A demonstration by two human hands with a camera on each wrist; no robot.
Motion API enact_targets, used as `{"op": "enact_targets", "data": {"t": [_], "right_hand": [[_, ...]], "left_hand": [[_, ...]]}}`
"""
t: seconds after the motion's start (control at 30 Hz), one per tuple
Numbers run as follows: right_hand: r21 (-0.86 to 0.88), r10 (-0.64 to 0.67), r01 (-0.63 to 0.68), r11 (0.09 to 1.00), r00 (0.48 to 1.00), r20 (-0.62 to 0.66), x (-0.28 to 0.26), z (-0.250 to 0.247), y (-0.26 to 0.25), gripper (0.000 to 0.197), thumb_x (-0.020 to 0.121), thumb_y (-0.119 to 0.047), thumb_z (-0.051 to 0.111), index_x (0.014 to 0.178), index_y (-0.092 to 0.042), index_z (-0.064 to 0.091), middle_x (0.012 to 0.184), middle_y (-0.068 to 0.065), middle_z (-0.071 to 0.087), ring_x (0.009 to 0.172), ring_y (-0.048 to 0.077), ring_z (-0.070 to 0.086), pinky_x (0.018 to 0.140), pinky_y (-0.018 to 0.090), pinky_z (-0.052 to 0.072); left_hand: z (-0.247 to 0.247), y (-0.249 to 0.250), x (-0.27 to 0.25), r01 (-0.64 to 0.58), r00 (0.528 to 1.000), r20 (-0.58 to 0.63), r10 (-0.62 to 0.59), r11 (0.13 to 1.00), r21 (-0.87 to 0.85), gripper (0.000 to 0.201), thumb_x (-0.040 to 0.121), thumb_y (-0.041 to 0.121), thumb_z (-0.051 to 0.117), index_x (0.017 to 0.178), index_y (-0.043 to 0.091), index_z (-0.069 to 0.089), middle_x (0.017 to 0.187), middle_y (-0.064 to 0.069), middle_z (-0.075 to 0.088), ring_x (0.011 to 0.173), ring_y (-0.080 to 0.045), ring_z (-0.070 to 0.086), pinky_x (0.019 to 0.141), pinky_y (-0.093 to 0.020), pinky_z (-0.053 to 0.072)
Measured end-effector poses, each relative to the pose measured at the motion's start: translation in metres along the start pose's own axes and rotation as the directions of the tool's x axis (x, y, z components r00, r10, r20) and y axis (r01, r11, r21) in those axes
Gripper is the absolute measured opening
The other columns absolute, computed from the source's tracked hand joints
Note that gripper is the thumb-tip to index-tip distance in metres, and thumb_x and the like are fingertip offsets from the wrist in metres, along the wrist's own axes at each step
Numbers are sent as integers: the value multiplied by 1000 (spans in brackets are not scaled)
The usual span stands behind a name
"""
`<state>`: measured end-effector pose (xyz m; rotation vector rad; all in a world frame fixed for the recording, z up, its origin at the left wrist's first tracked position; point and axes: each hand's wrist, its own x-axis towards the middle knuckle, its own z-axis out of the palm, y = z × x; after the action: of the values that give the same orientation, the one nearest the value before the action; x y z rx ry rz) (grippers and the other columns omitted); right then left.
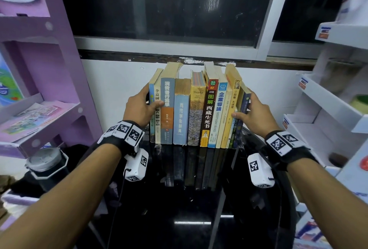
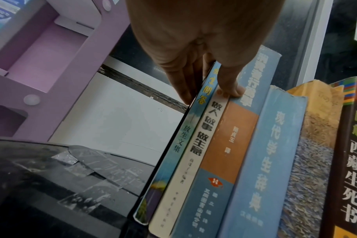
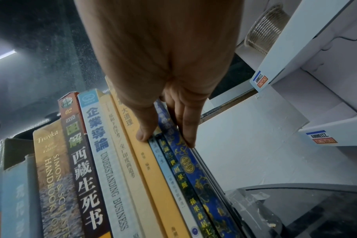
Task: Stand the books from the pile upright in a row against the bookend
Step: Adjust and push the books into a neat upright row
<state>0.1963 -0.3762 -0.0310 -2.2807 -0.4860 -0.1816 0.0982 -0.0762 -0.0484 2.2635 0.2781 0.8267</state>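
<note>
A row of several books [image 1: 196, 113] stands upright, spines toward me, at the back of the black glossy table [image 1: 189, 218]. My left hand [image 1: 154, 97] is at the row's left end. Its straight fingers [image 2: 183, 90] lie along a thin black plate [image 2: 169, 145] beside the outermost thin blue book [image 2: 185, 138], and its thumb rests on the spines. My right hand [image 1: 244, 103] is at the right end. Its fingers [image 3: 189, 128] lie flat on the outside of the dark blue patterned book [image 3: 194, 169], next to a thin grey plate [image 3: 210, 177]. Its thumb touches the yellow spine [image 3: 149, 169].
A purple shelf unit [image 1: 39, 89] stands close on the left, and a white display shelf [image 1: 328, 109] stands close on the right. At the table's left edge sits a lidded cup [image 1: 46, 161]. A white wall and a dark window [image 1: 169, 9] are behind the books.
</note>
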Motion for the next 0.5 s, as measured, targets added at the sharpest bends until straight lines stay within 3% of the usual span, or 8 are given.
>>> {"op": "enact_targets", "data": {"t": [0.17, 0.5], "right_hand": [[-10, -22, 22, 1000, 1000, 6, -1, 0, 0, 71, 88, -19, 70, 147, -23, 30, 124, 8, 65, 113, 27, 63, 96, 43, 48], [-21, -22, 22, 1000, 1000, -3, 3, 0, 7, 68, 88, -19, 70, 146, -22, 33, 124, 12, 66, 110, 30, 64, 97, 43, 48]], "left_hand": [[-1, 1, 2, -4, 1000, 1, 4, 1000, 12, 42, 87, 27, 67, 126, 20, 55, 106, -2, 69, 90, -18, 62, 74, -25, 44], [-1, -2, 5, -24, 1000, 2, 24, 996, 90, 43, 86, 33, 67, 125, 18, 54, 111, -8, 70, 101, -28, 64, 81, -33, 49]]}}
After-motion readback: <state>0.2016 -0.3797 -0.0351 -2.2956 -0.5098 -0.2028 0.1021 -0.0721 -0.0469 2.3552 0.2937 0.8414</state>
